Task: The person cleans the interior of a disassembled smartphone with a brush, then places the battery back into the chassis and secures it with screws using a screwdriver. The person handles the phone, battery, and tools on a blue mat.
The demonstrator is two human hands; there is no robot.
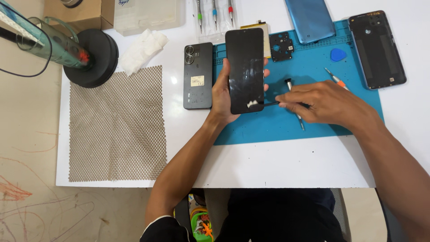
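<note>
- The left hand (222, 96) has its grip closed around a black glass-fronted smartphone (245, 71), thumb on the left edge and fingertips showing at the right edge; the phone is held screen-up over the left border of a blue rubber repair mat (313, 116), near the middle of the white desk (286, 163).
- The right hand (324, 104), at 3 o'clock from the phone, pinches a thin dark pointed tool (270, 103); its tip reaches the phone's lower right edge, beside a small white patch on the glass.
- A silver-tipped screwdriver (295, 107) lies on the mat, partly under the right hand; an orange-handled screwdriver (337, 79) lies just at 12 o'clock from that hand.
- At 9 o'clock from the held phone, a second black phone with twin round camera lenses (197, 75) lies back-up on the desk.
- Towards 1 o'clock sit a small black square frame part (281, 46) and a blue guitar-pick-shaped opener (338, 54).
- At 2 o'clock lie a light blue back cover (310, 19) and a dark grey back cover (376, 48).
- Far at 9 o'clock are a beige mesh mat (117, 127), a crumpled white tissue (142, 48) and a round black stand base (95, 57).
</note>
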